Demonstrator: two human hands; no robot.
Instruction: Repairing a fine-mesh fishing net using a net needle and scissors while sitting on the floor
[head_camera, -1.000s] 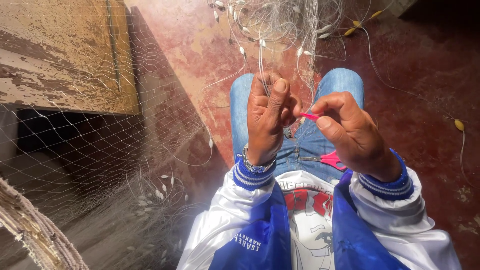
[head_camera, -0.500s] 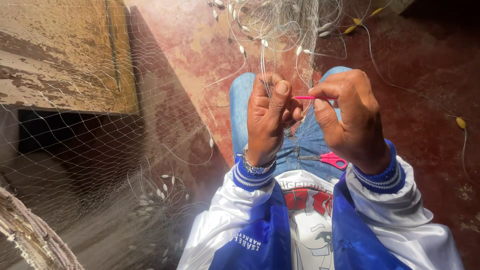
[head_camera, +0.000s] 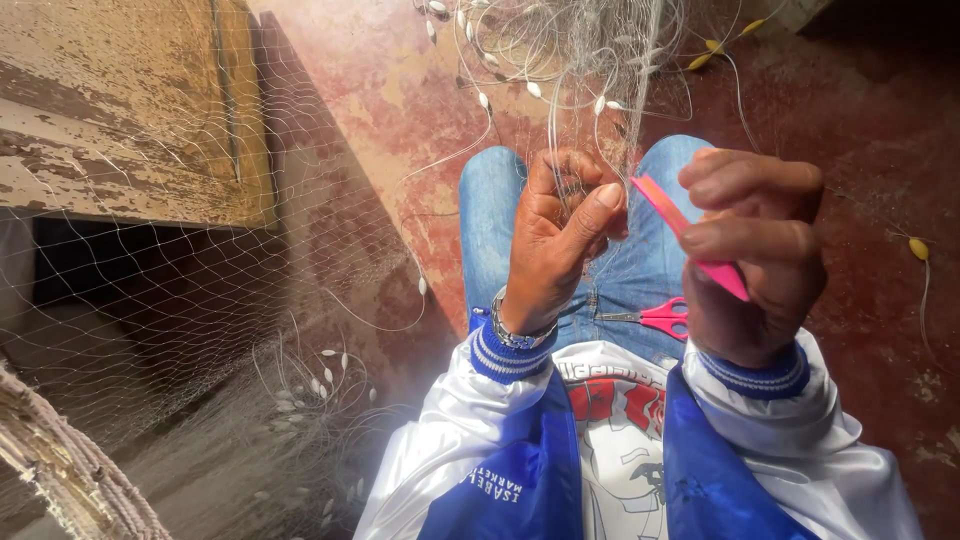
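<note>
The person's left hand is curled shut, thumb pressed to the fingers and pinching strands of the fine, pale monofilament fishing net that hangs down over the knees in blue jeans. The right hand, just beside it, is clamped around a flat pink plastic netting needle whose tip slants up toward the left thumb. A pair of pink-handled scissors lies on the lap below the two hands, and more net with small white floats drapes over the worn red floor toward the left.

Scissors lie on the lap, behind both hands, net beyond.
</note>
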